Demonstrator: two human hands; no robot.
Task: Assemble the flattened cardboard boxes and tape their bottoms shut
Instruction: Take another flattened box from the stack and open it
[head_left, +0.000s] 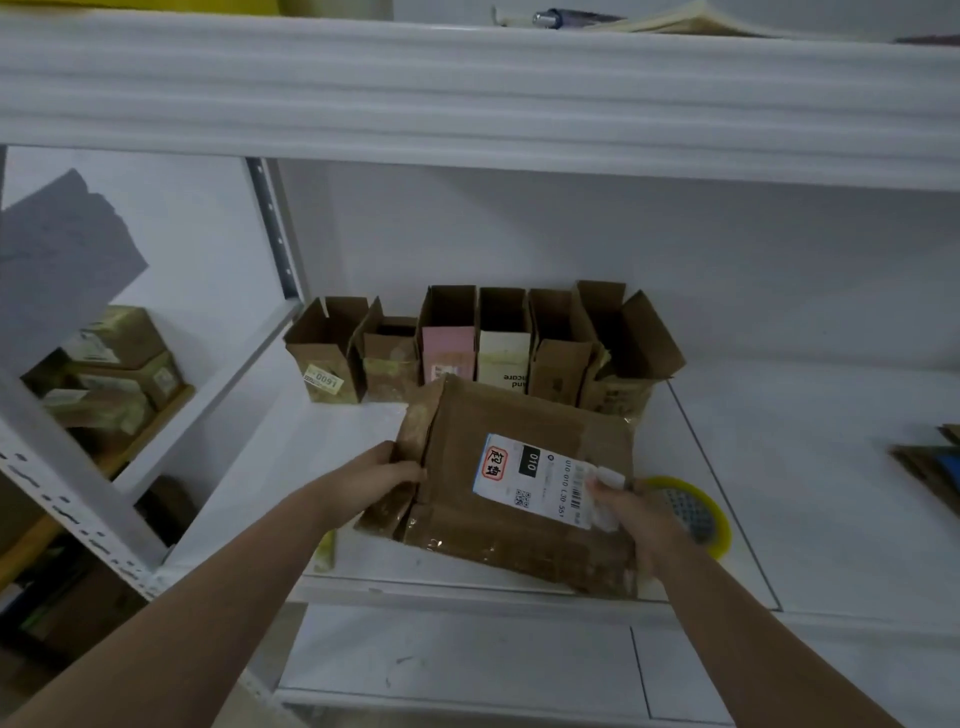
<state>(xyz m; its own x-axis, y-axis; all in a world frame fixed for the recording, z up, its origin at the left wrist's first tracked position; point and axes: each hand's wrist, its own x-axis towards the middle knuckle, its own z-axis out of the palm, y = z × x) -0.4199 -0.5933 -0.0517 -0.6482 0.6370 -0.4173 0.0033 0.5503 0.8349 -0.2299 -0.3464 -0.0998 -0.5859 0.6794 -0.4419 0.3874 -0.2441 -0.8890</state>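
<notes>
A white metal shelving unit fills the view, its middle shelf board serving as the work surface. Lying on that board near the front edge is a flattened brown cardboard box, wrinkled with old clear tape and tilted slightly, its left edge raised toward the camera. Two bare forearms reach up from the bottom of the frame to it. The left hand comes in from the lower left, wrist straight, fingers curled closed around the box's folded left edge with the thumb on top. The right hand comes in from the lower right, resting at the box's right edge, thumb and fingertips pinched shut on the corner of a white shipping label printed with a barcode, a QR code and a red stamp; that corner is lifted off the cardboard. Behind the flattened box, against the back wall, stands a row of six small assembled cardboard boxes with their top flaps open, one with a pink front and one with a cream front. Just right of the right hand, partly hidden by it, a yellow-rimmed roll of tape lies flat on the board.
</notes>
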